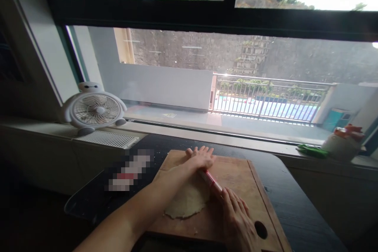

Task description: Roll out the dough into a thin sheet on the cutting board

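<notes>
A rolling pin [212, 181] with a red and white printed section lies slantwise over a wooden cutting board [236, 167]. My left hand [203, 158] rests palm down across its far part, fingers stretched and spread. On the near end lies my right hand [238, 214], its fingers extended over the pin rather than wrapped round it; its thumb is hidden. Thin, pale rolled dough [190, 201] with an uneven edge spreads over the board to the left of the pin. My left forearm crosses above the dough and hides part of it.
The board sits on a dark table [283, 173]. A blurred-out item [130, 173] lies left of the board. A white character-shaped fan [99, 109] stands by the window. At the right of the sill are a pale container [342, 147] and something green [313, 150].
</notes>
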A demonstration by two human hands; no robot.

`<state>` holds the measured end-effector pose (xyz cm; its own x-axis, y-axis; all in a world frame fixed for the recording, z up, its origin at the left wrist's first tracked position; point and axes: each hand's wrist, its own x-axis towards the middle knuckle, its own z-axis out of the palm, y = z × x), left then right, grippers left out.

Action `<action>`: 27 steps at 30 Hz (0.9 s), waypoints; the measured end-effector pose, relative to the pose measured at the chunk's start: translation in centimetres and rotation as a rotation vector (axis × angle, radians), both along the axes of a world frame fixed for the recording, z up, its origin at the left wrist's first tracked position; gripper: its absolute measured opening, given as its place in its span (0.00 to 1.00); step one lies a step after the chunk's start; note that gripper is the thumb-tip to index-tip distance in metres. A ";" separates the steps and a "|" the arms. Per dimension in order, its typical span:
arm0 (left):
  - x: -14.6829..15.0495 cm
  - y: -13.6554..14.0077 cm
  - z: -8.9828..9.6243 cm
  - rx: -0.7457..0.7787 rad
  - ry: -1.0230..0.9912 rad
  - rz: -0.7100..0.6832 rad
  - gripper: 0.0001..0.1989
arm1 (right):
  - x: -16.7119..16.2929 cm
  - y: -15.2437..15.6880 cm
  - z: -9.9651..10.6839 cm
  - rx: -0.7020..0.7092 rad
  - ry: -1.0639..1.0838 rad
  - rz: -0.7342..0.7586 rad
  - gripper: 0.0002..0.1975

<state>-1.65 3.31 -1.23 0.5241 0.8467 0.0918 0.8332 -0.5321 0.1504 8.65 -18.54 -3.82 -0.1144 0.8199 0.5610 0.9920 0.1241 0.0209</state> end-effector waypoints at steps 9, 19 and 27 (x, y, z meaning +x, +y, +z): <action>-8.9 -4.1 0.0 -0.015 0.084 -0.058 0.26 | -0.8 0.1 -2.5 0.039 0.000 0.132 0.29; -2.9 2.2 0.0 -0.089 0.015 0.071 0.27 | 0.7 4.1 -0.5 0.041 0.036 -0.015 0.19; -5.5 -0.5 0.0 -0.054 -0.035 0.036 0.28 | 0.9 3.8 0.4 0.027 -0.013 -0.011 0.19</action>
